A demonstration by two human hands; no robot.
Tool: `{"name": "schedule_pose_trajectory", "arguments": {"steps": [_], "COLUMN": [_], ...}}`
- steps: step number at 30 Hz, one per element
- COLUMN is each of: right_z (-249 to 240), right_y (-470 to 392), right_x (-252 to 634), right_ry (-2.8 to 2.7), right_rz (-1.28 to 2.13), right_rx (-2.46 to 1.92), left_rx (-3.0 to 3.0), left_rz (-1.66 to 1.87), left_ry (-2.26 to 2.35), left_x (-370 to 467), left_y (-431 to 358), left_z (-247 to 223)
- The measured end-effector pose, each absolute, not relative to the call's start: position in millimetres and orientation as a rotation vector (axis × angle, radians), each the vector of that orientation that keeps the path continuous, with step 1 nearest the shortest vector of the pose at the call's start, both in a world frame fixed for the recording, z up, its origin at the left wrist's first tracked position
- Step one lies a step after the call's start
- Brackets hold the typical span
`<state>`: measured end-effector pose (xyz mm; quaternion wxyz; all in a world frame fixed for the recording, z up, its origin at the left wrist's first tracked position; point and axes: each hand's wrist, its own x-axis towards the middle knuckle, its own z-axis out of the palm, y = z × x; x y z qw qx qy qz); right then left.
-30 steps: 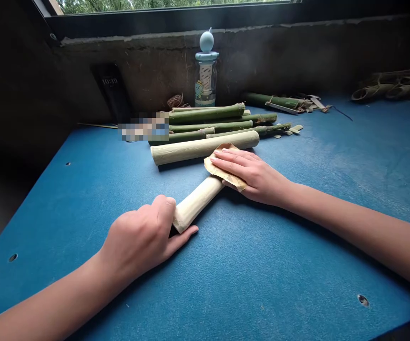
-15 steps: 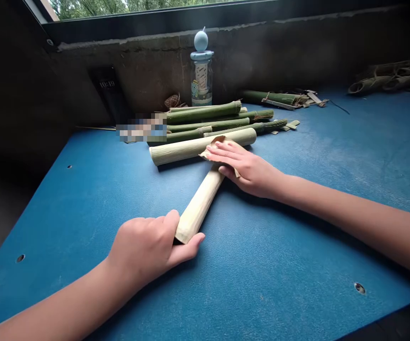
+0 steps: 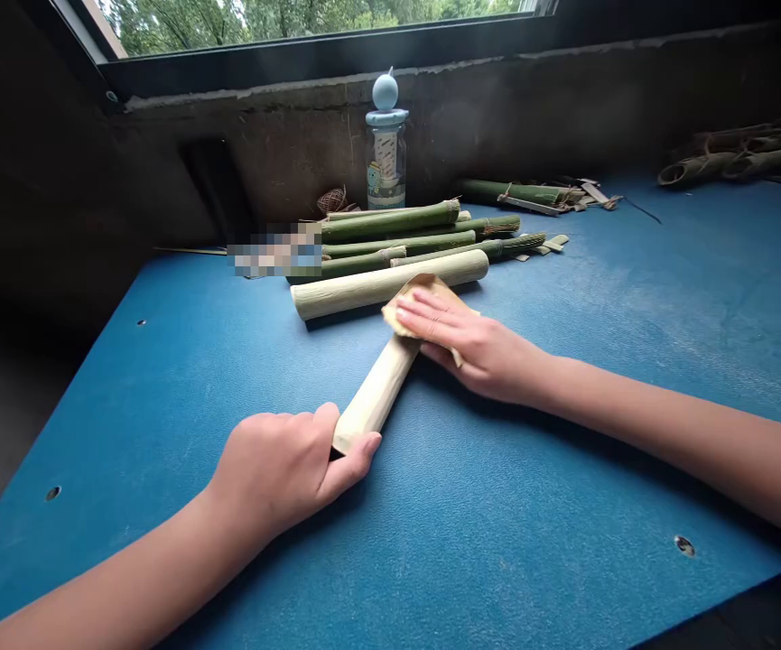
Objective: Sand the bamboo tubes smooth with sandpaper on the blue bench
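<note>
Blue bench [image 3: 498, 542]: left hand [image 3: 278, 465] grips peeled bamboo [image 3: 377, 388]; right hand [image 3: 475, 348] holds sandpaper [image 3: 404, 329] against it. Lengthwise, even strokes advisable.

my short bamboo piece [image 3: 376, 395] is pale and stripped of its green skin — i grip its near end in my left hand [image 3: 278, 465], and it slants forward and rightward. my tan sheet [image 3: 394, 323], bent and uneven-edged, covers the far end — flattened beneath my right fingers [image 3: 431, 313].
</note>
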<state>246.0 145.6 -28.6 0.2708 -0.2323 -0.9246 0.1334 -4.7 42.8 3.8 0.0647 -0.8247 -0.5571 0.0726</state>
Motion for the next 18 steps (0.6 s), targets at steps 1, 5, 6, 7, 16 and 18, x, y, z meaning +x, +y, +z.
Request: {"name": "schedule_pose_trajectory", "arguments": {"steps": [1, 5, 6, 7, 16, 18], "right_z": [-27.8, -28.1, -29.4, -30.8, -32.9, -32.7], "right_y": [135.6, 118.4, 127.0, 139.4, 128.5, 121.6], "right_x": [240.2, 223.8, 225.7, 229.8, 218.8, 211.4], "right_ry": [-2.528, -2.606, -2.574, -2.531, -2.524, -2.595], "right_rz": [0.374, 0.463, 0.457, 0.439, 0.413, 0.433], "right_rx": [-0.541, -0.219, -0.262, -0.351, -0.43, -0.255], "left_rx": [-2.493, -2.473, -2.432, -2.375, -2.165, -2.186], "left_rz": [0.135, -0.123, -0.127, -0.117, -0.002, -0.026], "left_ry": [-1.599, -1.353, -1.331, -1.309, -1.273, -1.281], "left_x": [-6.3, -12.3, -12.5, -11.9, -0.5, -3.5], "left_y": [44.2, 45.5, 44.2, 42.2, 29.8, 32.4], "left_z": [2.7, -0.4, 0.5, 2.2, 7.3, 4.3]}}
